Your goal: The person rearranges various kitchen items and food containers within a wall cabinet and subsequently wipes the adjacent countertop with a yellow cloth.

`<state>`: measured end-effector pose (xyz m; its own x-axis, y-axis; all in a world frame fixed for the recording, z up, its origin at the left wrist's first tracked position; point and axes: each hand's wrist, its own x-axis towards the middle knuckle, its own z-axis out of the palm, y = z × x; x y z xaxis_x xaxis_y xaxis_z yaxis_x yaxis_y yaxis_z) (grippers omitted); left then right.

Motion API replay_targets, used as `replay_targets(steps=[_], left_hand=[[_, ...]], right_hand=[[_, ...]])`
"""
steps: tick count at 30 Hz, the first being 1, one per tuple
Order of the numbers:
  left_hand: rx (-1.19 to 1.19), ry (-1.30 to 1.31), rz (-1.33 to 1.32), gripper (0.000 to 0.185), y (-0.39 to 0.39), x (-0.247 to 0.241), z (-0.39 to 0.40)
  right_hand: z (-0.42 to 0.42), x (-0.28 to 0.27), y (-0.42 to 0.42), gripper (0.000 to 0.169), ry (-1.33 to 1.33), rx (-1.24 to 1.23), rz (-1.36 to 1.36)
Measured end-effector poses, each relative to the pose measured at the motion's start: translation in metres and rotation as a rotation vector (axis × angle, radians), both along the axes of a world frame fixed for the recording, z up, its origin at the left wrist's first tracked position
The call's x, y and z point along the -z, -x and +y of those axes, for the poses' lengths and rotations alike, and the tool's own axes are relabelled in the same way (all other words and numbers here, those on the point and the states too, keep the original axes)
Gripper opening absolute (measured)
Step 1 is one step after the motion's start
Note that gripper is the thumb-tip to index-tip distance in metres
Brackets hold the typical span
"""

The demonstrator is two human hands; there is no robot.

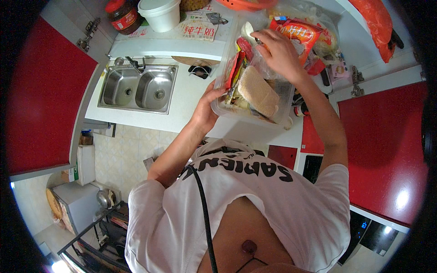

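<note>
My left hand (pixel 206 107) grips the left side of a clear plastic storage bin (pixel 286 95), held tilted in front of the shelf and above the counter. Over the bin's far part is my right hand (pixel 278 53), its fingers bent beside a white plastic spoon (pixel 248 30). Whether the fingers grip the spoon or only touch it is unclear. A beige mesh-textured pad (pixel 258 90) lies on top of the bin's near contents. Along the left wall stand red and yellow packets (pixel 235 70). Clear plastic film (pixel 261 66) lies under my right hand.
Left on the counter is a double steel sink (pixel 138 88). A white lidded bucket (pixel 159 15) and a red-lidded jar (pixel 123 17) stand on the shelf. An orange snack bag (pixel 297 32) sits beyond my right hand. Open red cabinet doors (pixel 44 99) flank both sides.
</note>
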<state>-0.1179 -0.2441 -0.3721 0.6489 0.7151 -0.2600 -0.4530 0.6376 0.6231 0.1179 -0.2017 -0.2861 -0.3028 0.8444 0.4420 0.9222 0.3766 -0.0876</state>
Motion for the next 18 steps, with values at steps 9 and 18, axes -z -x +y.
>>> replay_targets(steps=[9,18], left_hand=[[-0.028,0.000,0.014,0.065,-0.001,-0.002,-0.003],[-0.044,0.029,0.009,0.063,-0.002,-0.003,-0.005]], right_hand=[[-0.012,0.000,0.008,0.033,0.111,-0.064,-0.157],[-0.026,0.014,0.009,0.027,0.011,-0.141,-0.160]])
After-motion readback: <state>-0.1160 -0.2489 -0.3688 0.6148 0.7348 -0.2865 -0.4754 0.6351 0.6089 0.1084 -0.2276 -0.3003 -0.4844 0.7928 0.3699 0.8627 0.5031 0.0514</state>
